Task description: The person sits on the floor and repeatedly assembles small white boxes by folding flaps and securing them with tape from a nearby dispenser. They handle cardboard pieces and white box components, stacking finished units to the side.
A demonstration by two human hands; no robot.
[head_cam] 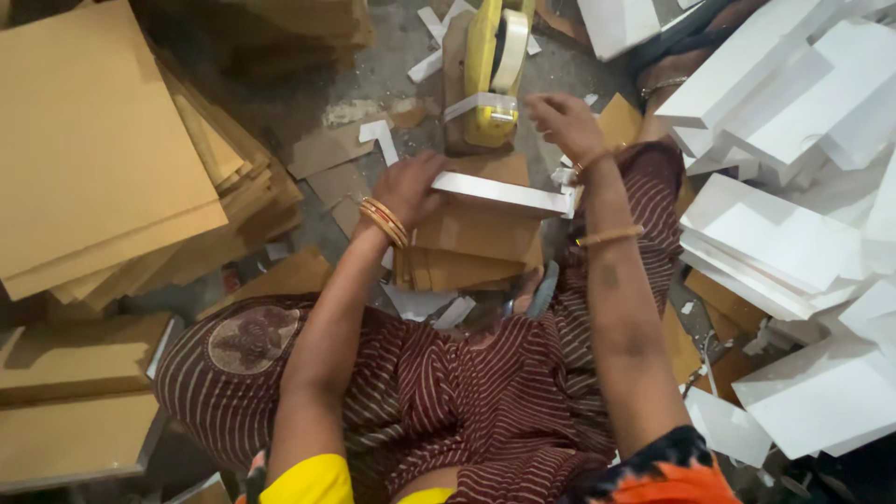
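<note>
Left hand (pixel 411 187) pressed flat on one end of a white paper strip (pixel 504 194), grip spread, lying across a small stack of brown cardboard pieces (pixel 471 245); right hand (pixel 563 123) loosely apart by a yellow tape dispenser (pixel 492 75); smooth white boxes (pixel 793 140) right; matte cardboard sheets (pixel 93 149) left.
</note>
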